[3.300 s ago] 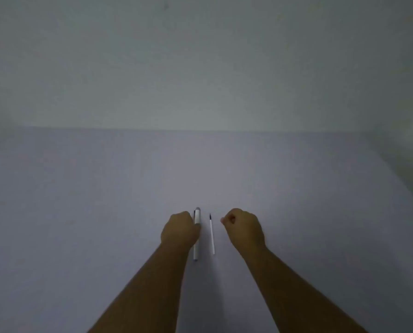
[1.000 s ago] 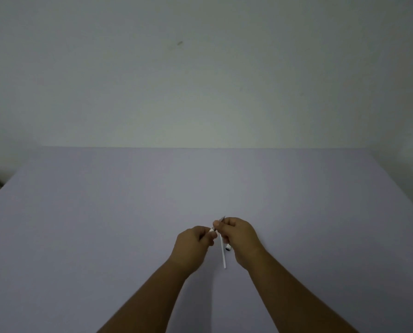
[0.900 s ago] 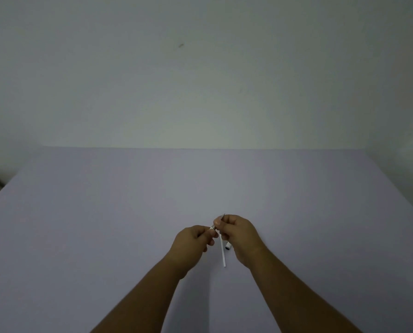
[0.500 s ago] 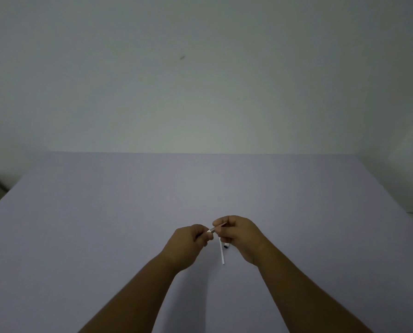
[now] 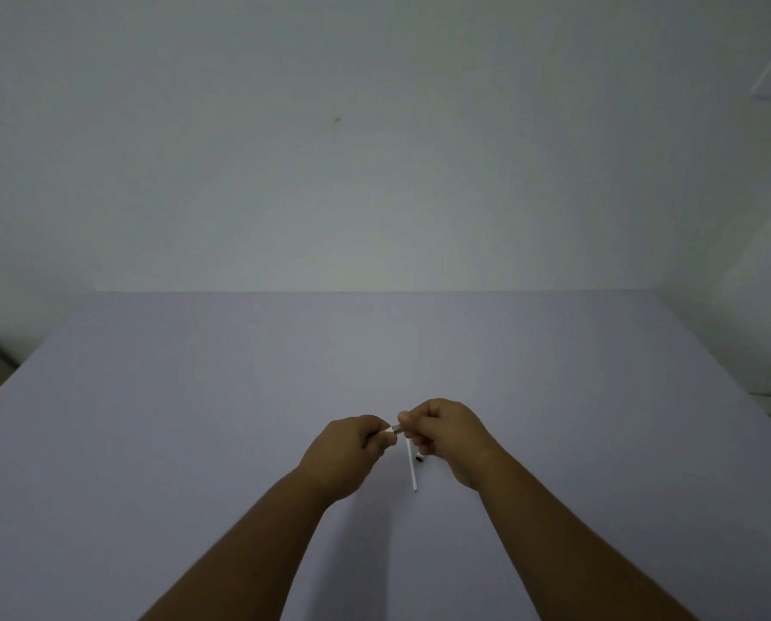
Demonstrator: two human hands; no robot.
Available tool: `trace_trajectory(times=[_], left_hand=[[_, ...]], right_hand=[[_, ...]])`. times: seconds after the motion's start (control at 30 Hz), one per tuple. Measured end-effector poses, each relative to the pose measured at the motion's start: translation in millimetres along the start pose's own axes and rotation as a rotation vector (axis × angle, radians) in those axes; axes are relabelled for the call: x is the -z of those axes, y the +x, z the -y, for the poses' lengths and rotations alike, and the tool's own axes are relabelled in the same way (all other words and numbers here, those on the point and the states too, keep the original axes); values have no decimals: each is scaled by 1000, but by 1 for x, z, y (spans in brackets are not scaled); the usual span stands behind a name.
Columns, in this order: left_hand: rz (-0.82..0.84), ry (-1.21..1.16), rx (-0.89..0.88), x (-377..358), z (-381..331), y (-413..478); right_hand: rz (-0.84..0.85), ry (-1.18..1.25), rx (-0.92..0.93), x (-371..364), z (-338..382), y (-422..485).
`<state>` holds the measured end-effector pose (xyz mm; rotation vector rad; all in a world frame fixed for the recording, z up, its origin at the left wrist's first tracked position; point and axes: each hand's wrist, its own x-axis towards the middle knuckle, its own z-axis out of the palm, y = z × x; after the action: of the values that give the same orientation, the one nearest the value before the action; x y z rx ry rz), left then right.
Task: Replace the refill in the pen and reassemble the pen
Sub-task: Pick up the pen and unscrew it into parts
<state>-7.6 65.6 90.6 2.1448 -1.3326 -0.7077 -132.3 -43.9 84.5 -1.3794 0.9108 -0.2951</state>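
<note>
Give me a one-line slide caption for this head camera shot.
Both hands, left hand and right hand, grip a pen above a refill on the table.

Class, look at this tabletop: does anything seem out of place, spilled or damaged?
Nothing stands out. Both hands, left hand and right hand, hold the pen between them; the spare refill lies straight on the table, unbroken.

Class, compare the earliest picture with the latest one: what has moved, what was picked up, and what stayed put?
The pen has left the table: both hands came together above it, the left hand and right hand each gripping one end, only a short stretch showing between them. A small dark-ended piece now lies by the right hand. The white refill stays on the table.
</note>
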Motion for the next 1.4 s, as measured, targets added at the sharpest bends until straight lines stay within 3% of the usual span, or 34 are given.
trace_trajectory(times=[0.47,0.63,0.8,1.23,1.4], left_hand=[[3,44,-14,-1,-3,-2],[1,53,-7,0,-3,-1],[-5,48,-1,1,-4,-1],[-17,61,-5,2,-7,1],[-27,55,-10,3,-10,1]], right_hand=[[79,66,24,4,0,-4],[16,-41,7,4,2,-5],[77,36,31,5,4,-4],[17,-49,25,5,7,-5],[85,40,20,6,8,-5]])
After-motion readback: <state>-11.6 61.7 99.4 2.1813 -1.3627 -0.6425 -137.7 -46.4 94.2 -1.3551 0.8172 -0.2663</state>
